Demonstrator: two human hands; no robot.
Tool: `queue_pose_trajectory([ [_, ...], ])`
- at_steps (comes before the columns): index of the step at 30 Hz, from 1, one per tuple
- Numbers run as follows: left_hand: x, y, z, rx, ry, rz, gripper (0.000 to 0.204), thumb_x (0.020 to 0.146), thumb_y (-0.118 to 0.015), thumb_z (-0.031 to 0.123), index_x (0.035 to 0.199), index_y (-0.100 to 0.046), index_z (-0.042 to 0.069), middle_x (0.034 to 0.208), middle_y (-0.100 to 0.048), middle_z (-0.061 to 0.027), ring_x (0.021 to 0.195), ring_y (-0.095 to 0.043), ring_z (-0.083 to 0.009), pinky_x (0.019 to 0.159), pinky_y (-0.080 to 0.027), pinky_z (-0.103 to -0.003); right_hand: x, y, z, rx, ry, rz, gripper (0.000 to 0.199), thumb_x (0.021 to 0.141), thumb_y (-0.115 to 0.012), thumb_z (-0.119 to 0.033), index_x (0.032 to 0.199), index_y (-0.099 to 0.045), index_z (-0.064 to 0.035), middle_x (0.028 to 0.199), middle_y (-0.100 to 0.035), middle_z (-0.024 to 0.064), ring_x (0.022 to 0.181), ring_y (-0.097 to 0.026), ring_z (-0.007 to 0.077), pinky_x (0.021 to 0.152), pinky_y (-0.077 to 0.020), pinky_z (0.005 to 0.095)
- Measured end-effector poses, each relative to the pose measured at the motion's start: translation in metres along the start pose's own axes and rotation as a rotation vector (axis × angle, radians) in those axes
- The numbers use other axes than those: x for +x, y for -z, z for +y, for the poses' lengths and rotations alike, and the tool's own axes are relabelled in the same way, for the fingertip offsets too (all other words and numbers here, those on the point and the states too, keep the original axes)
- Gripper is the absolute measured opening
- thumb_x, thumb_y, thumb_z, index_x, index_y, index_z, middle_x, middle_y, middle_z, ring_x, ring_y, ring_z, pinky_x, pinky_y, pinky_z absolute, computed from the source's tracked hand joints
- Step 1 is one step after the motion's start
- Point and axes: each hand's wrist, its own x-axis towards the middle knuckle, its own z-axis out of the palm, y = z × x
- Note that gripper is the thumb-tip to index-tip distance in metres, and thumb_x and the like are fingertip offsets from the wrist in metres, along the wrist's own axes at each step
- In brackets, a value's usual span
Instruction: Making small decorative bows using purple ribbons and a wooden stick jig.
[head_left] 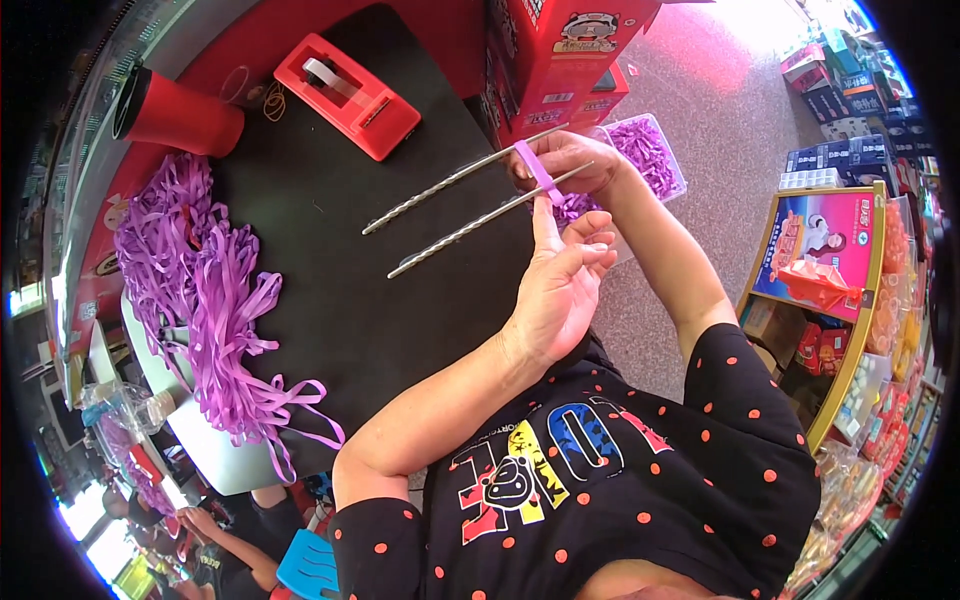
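My right hand [572, 157] grips two long twisted metal rods [455, 205] at their near ends, holding them side by side over the black tabletop [360, 300]. A short purple ribbon strip [538, 171] lies wrapped across both rods by that hand. My left hand [562, 283] is just below, index finger stretched up to the strip's lower end and seemingly pinching it with the thumb, while the other fingers curl in.
A heap of purple ribbons [200, 290] covers the table's left side. A red tape dispenser [350, 95], a red cup [175, 110] and rubber bands [270, 100] lie farther back. A clear box of purple pieces [655, 150], red cartons [565, 50], goods shelves [850, 260]; another person [230, 545] lower left.
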Motion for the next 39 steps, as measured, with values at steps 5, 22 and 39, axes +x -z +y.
queue_pose_trajectory([
  [5, 0.0, 0.002, -0.002, 0.049, -0.042, -0.005, 0.085, 0.08, -0.052, -0.005, 0.146, -0.011, 0.028, 0.114, -0.05, -0.0063, 0.103, -0.049, -0.0179, 0.094, -0.038, -0.036, -0.016, -0.012, -0.038, -0.159, -0.273, 0.347, 0.021, 0.083, -0.062, -0.015, 0.098, -0.063, -0.0018, 0.083, -0.064, 0.0025, 0.071, -0.059, 0.0089, 0.064, -0.049, 0.023],
  [22, 0.004, 0.004, -0.006, 0.068, -0.066, -0.032, 0.096, 0.073, -0.044, -0.011, 0.147, -0.005, 0.037, 0.116, -0.044, -0.0063, 0.096, -0.041, -0.015, 0.087, -0.037, -0.028, -0.034, -0.066, -0.074, -0.396, -0.361, 0.67, 0.015, 0.081, -0.067, -0.027, 0.083, -0.07, -0.0127, 0.065, -0.05, -0.0117, 0.055, -0.04, 0.0006, 0.05, -0.0279, 0.0169],
  [39, 0.004, 0.003, -0.003, 0.052, -0.059, -0.052, 0.094, 0.072, -0.045, -0.008, 0.148, -0.006, 0.031, 0.112, -0.048, -0.005, 0.097, -0.042, -0.0147, 0.088, -0.036, -0.027, -0.022, -0.036, -0.045, -0.156, -0.369, 0.502, 0.021, 0.084, -0.066, -0.018, 0.099, -0.065, -0.0039, 0.086, -0.066, 0.0036, 0.074, -0.061, 0.0123, 0.067, -0.05, 0.0258],
])
